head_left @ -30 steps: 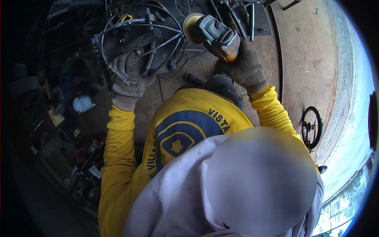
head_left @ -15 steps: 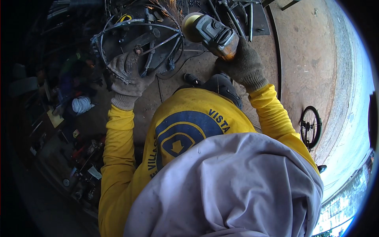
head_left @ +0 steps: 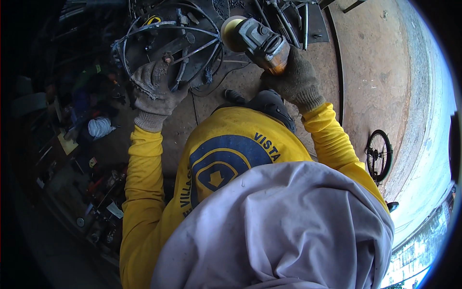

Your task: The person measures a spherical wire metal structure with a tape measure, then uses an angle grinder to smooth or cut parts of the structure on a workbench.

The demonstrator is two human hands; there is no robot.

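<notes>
My gloved right hand (head_left: 299, 81) is wrapped round the rear of an angle grinder (head_left: 262, 44) with an orange and grey body. Its pale round disc (head_left: 233, 33) sits at the right end of a round frame of welded metal rods (head_left: 197, 50); whether disc and metal touch, I cannot tell. At the frame's near left side, my gloved left hand (head_left: 156, 94) is closed on the rods, its fingers partly hidden. The glove's worn tip shows beside one spoke.
Metal tubes (head_left: 283, 21) lie on a dark plate beyond the grinder. A cable (head_left: 226, 76) runs over the floor near my shoe (head_left: 234, 96). A white coiled bundle (head_left: 100, 127) and cluttered tools lie at left, where a person (head_left: 89, 86) is dimly visible. A bicycle wheel (head_left: 379, 155) stands right.
The orange sparks that sprayed from the disc are gone. The grinder and my right hand have shifted very slightly left; my left hand stays nearly in place on the frame.
</notes>
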